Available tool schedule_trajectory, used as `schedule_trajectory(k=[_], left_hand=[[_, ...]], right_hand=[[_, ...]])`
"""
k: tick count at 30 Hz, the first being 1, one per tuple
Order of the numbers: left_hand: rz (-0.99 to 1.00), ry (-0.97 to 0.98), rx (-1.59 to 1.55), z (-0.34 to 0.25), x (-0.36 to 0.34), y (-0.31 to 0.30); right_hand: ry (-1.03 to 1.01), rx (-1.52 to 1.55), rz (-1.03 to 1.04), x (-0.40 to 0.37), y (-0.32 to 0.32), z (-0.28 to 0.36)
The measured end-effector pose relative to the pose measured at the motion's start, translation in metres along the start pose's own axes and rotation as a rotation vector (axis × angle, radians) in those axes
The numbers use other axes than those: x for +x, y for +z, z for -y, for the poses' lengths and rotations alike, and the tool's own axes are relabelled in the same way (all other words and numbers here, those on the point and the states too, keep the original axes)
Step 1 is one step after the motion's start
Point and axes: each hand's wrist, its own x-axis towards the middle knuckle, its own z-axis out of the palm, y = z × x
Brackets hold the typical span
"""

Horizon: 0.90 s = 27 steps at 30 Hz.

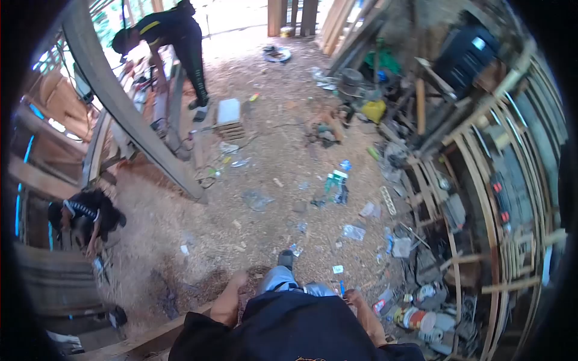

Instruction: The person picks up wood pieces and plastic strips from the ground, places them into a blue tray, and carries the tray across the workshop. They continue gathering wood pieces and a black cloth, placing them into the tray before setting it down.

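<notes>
My left hand (238, 279) is beside my left knee, at the end of a bent forearm; its fingers are turned away and hidden. Close to my right thigh, my right hand (354, 297) is curled closed. A thin blue pen-like thing (342, 287) sticks up at its fingertips, too small to name surely. Grey trousers (278, 280) and one dark shoe (286, 260) show beyond my dark shirt (289, 325). A wooden beam (153, 338) runs beside me at the lower left.
One person (171, 36) bends over timber at the upper left; another (90, 216) crouches at the left. A slanted wooden post (129, 114) stands between. Litter and wood shavings (271, 180) cover the floor. Cans (415, 319) and slatted wooden racks (481, 180) line the right.
</notes>
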Motion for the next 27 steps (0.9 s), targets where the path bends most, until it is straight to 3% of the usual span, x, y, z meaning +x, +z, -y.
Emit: schedule_trajectory(k=[3,4,5,7,9,12,14,15,16,17,18,19,21,22,24,26,27], left_hand=[[-0.218,-0.277,-0.434,-0.074,0.035,-0.105],[-0.326,-0.32,-0.644,-0.092,0.048,-0.133],[-0.299,-0.323,-0.727,-0.089,0.073,-0.146],[-0.263,-0.347,-0.81,-0.095,0.109,-0.172],[-0.23,-0.262,-0.728,-0.115,0.13,-0.213],[-0.202,-0.159,-0.498,-0.087,0.19,-0.229],[-0.069,-0.376,-0.774,-0.058,0.228,-0.24],[0.095,-0.334,-0.682,-0.02,0.261,-0.234],[-0.062,0.058,-0.498,0.019,0.277,-0.223],[0.11,-0.48,-0.702,-0.002,0.284,-0.266],[0.139,-0.626,-0.762,-0.008,0.294,-0.299],[0.166,-0.772,-0.822,-0.009,0.306,-0.332],[0.089,-0.771,-0.882,-0.019,0.333,-0.41],[0.02,-0.756,-0.972,-0.033,0.354,-0.437],[-0.142,-0.65,-1.004,-0.05,0.409,-0.509],[-0.26,-0.538,-0.995,-0.053,0.47,-0.569],[-0.29,-0.529,-0.966,-0.058,0.504,-0.596]], right_hand=[[-0.937,-1.692,0.282,0.074,-0.005,0.065],[-0.485,-0.991,0.066,0.084,0.011,0.094],[-0.028,-0.285,-0.131,0.093,0.03,0.13],[-0.262,-0.96,-0.226,0.093,0.076,0.22],[-0.165,-0.641,-0.196,0.134,0.095,0.273],[-0.277,-0.654,-0.151,0.177,0.126,0.359],[-0.217,-0.648,-0.127,0.21,0.138,0.407],[-0.166,-0.661,-0.101,0.227,0.143,0.442],[-0.104,-0.772,-0.15,0.241,0.147,0.47],[-0.211,-1.163,-0.074,0.298,0.125,0.465],[-0.36,-1.544,-0.042,0.354,0.104,0.461],[-0.383,-1.536,-0.046,0.374,0.109,0.501],[-0.231,-1.828,0.001,0.387,0.121,0.555],[-0.222,-1.842,-0.01,0.399,0.116,0.581],[-0.807,-1.561,-0.003,0.445,0.127,0.65],[-0.287,-0.771,-0.173,0.388,0.196,0.793],[-0.368,-0.886,-0.213,0.4,0.21,0.846]])
